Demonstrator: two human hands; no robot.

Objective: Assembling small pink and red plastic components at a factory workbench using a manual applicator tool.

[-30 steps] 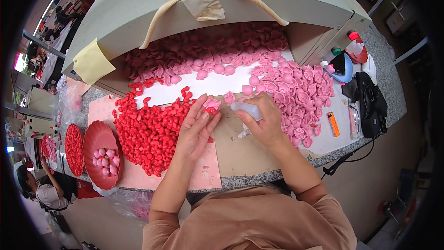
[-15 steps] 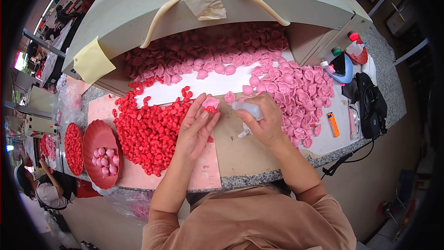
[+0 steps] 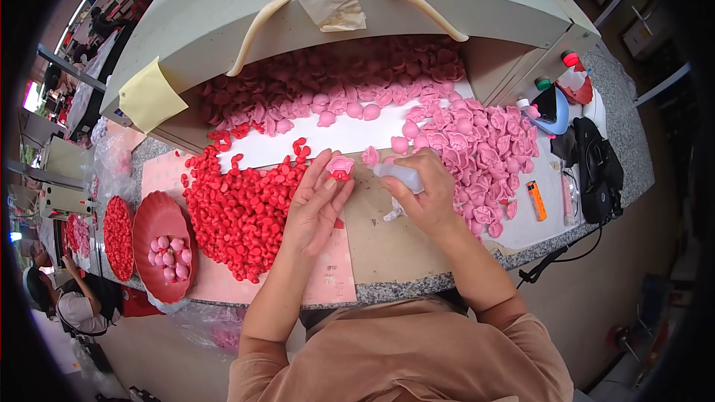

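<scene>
- Speckled grey stone forms the bench [image 3: 406, 288], its front edge bending across the lower picture; pink paper [image 3: 331, 272] and a brown sheet [image 3: 380, 242] cover it under the hands.
- A white strip [image 3: 342, 138] runs back into a pale grey hood [image 3: 447, 0], which has a cream hose [image 3: 261, 26] and taped paper on top.
- Red pieces [image 3: 242, 205] are heaped at the left, pink pieces [image 3: 484, 152] at the right and under the hood.
- The left hand [image 3: 316, 205] pinches one pink piece [image 3: 340, 166] between its fingertips, just above the brown sheet.
- The right hand [image 3: 424, 193] is wrapped around a small clear bottle [image 3: 398, 176], whose tip points at that piece.
- A red dish [image 3: 160, 246] holding a few pink pieces stands at the far left.
- Bottles, a black bag [image 3: 596, 171] and an orange lighter [image 3: 536, 201] lie at the right end.
- Another person [image 3: 71, 301] sits low at the left, with more benches behind.
</scene>
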